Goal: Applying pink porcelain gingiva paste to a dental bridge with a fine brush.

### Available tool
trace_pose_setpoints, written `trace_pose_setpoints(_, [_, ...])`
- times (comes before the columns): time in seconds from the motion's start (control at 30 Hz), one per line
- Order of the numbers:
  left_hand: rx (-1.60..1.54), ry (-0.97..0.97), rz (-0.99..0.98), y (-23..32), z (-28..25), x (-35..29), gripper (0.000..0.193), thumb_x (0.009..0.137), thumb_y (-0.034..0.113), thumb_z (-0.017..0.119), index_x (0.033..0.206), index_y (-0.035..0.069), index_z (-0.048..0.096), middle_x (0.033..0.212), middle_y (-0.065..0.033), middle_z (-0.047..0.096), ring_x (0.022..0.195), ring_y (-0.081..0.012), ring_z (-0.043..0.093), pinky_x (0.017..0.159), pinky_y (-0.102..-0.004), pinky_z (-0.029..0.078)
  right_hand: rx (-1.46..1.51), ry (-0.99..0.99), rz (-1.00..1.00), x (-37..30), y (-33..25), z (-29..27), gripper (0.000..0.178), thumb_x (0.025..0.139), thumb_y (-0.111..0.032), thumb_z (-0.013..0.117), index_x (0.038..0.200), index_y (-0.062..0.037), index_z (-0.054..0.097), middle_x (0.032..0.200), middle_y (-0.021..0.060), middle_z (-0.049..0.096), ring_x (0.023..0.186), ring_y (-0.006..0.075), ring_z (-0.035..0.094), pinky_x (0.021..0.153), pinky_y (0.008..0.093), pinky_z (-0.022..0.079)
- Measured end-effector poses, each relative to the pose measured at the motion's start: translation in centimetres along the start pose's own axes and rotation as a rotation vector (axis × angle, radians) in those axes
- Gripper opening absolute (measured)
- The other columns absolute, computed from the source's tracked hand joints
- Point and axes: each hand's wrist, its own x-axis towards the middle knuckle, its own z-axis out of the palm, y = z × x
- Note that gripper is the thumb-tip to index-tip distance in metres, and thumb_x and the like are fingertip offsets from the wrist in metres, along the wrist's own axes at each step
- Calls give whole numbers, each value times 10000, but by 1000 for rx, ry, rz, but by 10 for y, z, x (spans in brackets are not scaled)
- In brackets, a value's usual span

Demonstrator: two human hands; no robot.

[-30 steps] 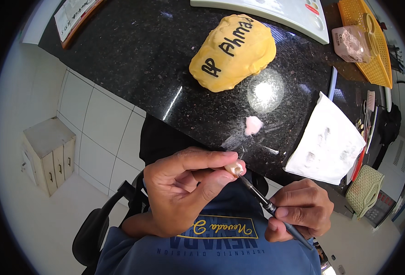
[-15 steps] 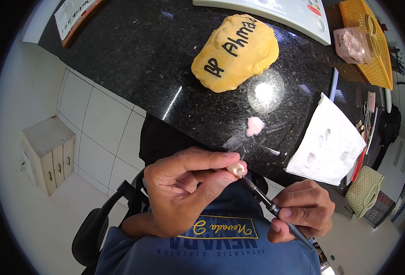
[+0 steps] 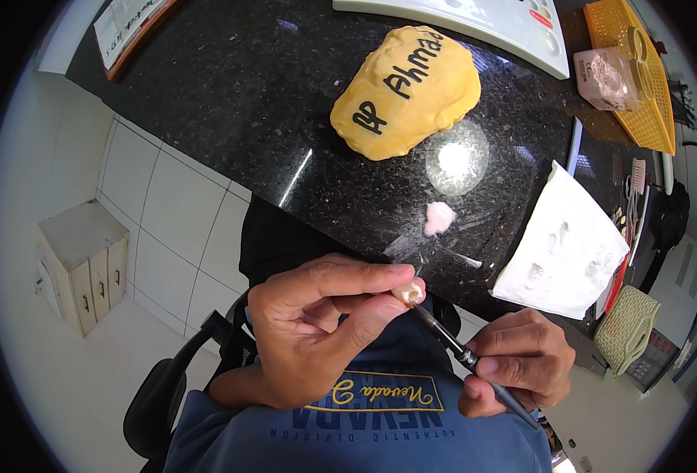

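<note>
Between the thumb and fingertips of my left hand (image 3: 309, 327) is a small tooth-shaped dental crown (image 3: 411, 292), cream-white with a pinkish edge. My right hand (image 3: 522, 363) grips a slim fine-tipped brush (image 3: 452, 340) with a dark handle, slanting up to the left. Its tip is at the lower edge of the crown; whether it touches cannot be made out. Both hands are held in front of my body, just off the counter's near edge. On the black speckled counter (image 3: 230, 102) above them lies a blob of pinkish-white paste (image 3: 440, 218) with whitish smears around it.
A yellow lump with black handwriting (image 3: 403, 94) sits farther back, before a white tray (image 3: 466, 24). Smudged white tissue (image 3: 561, 244) lies to the right. Beyond it are a jar of pink powder (image 3: 600, 77), a yellow perforated holder (image 3: 652, 102) and a green woven pouch (image 3: 628, 331).
The crown has turned very slightly in my left fingers, and the brush has shifted a touch. All else looks the same.
</note>
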Motion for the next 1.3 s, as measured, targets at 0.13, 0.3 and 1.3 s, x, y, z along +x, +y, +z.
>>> trace_pose_setpoints(0.13, [-8, -4, -3, 0, -1, 0, 170, 839, -67, 558, 1007, -52, 577, 856, -184, 623, 803, -240, 666, 759, -358, 564, 0, 6, 1, 0, 0, 0, 237, 679, -91, 795, 829, -29, 621, 790, 108, 638, 698, 216, 661, 545, 272, 548])
trace_pose_setpoints(0.3, [-6, 1, 0, 0, -1, 0, 172, 839, -73, 554, 1009, -52, 577, 858, -184, 623, 807, -240, 666, 763, -361, 565, 9, -10, 4, 1, 0, 0, 231, 676, -106, 799, 811, -29, 628, 802, 107, 630, 689, 221, 658, 543, 277, 547])
trace_pose_setpoints(1.3, [-78, -40, -157, 2, 38, -13, 192, 849, -1, 583, 1028, -55, 540, 874, -169, 653, 810, -224, 674, 722, -306, 576, -469, 449, -155, -18, 13, -16, 115, 819, -11, 619, 875, 23, 524, 804, 208, 663, 786, 329, 662, 769, 415, 505])
